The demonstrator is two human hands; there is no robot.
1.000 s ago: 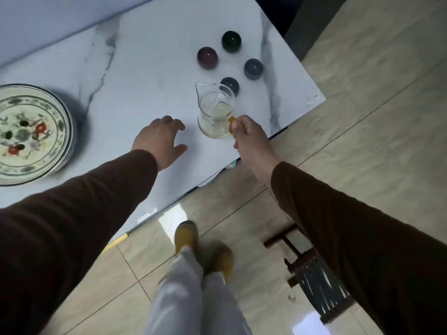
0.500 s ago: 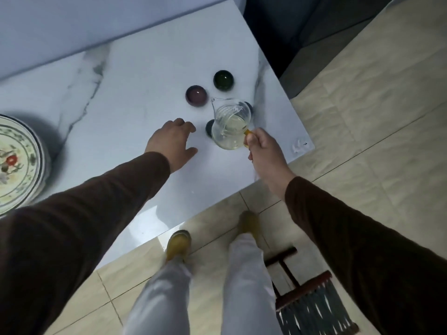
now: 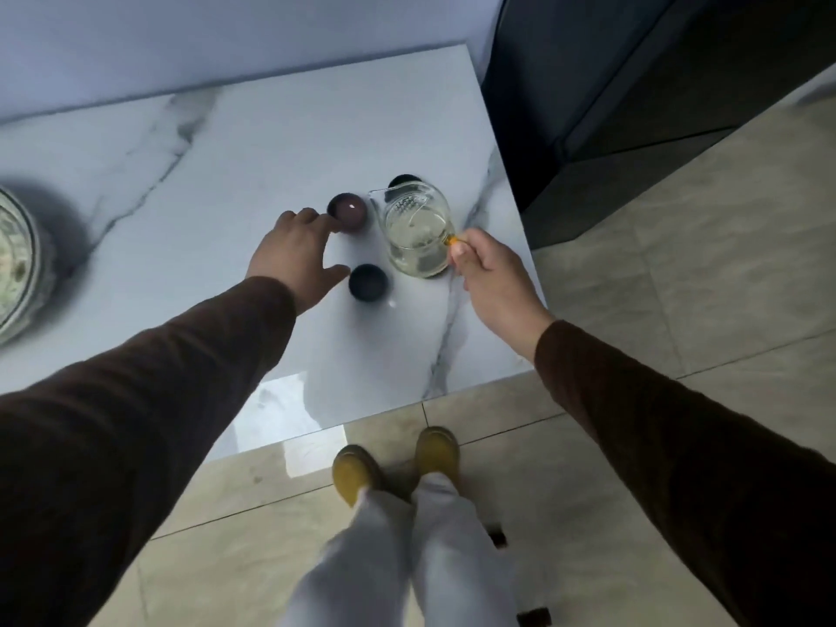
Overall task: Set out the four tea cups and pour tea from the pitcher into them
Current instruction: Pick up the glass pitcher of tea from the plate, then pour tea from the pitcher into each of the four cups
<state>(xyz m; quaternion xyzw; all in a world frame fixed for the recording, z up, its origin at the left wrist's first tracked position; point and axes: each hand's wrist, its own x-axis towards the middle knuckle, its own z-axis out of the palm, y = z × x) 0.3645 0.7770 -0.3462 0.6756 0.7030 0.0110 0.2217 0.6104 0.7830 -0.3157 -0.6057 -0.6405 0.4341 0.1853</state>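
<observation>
A glass pitcher (image 3: 416, 233) holding pale tea hangs over the white marble table (image 3: 226, 174), and my right hand (image 3: 491, 273) grips its yellow handle. A maroon cup (image 3: 347, 211) stands left of the pitcher. A dark blue cup (image 3: 367, 282) sits nearer me. A dark green cup (image 3: 404, 180) peeks out behind the pitcher, mostly hidden. A fourth cup is not visible, hidden behind the pitcher. My left hand (image 3: 294, 260) hovers open with spread fingers, fingertips by the maroon cup and thumb close to the blue cup.
A patterned plate stack (image 3: 18, 264) stands at the table's left edge of view. The table's right edge lies just past my right hand, with a dark cabinet (image 3: 633, 83) beyond. Tiled floor, my legs and yellow shoes (image 3: 393, 463) are below.
The pitcher has moved farther over the cups, now covering the right-hand ones. My left hand has reached forward to the maroon and blue cups. The view has shifted toward the table's right corner.
</observation>
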